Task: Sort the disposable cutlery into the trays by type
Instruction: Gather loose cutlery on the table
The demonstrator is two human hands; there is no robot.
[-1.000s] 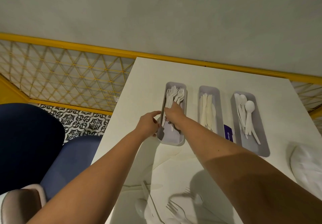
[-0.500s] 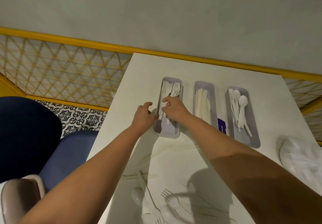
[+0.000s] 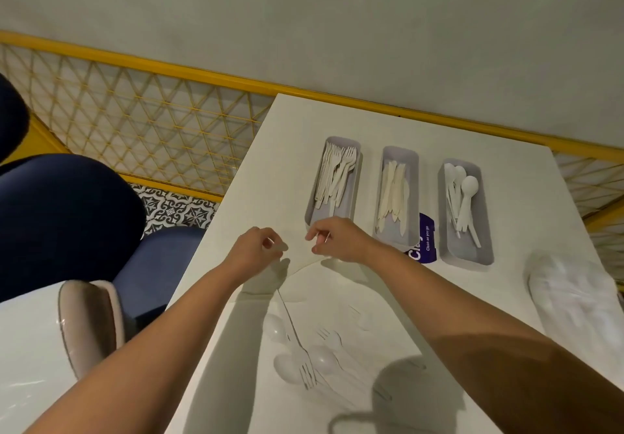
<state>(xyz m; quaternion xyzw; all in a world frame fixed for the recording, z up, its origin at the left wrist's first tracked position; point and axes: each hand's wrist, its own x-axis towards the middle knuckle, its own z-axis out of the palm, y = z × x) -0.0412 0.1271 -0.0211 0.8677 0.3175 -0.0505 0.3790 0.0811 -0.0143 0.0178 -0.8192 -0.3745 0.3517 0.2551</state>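
Observation:
Three grey trays stand side by side on the white table. White forks fill the left tray, pale knives the middle tray, and white spoons the right tray. My left hand and my right hand hover just in front of the fork tray, a little apart, fingers loosely curled with nothing in them. Closer to me, loose forks and spoons lie mixed on a white sheet.
A purple packet sits between the knife and spoon trays. A crumpled clear plastic bag lies at the right edge. Dark blue chairs stand left of the table, with a yellow lattice railing behind.
Both hands have drawn back toward me from the fork tray, where the right hand was among the forks and the left held the tray's rim.

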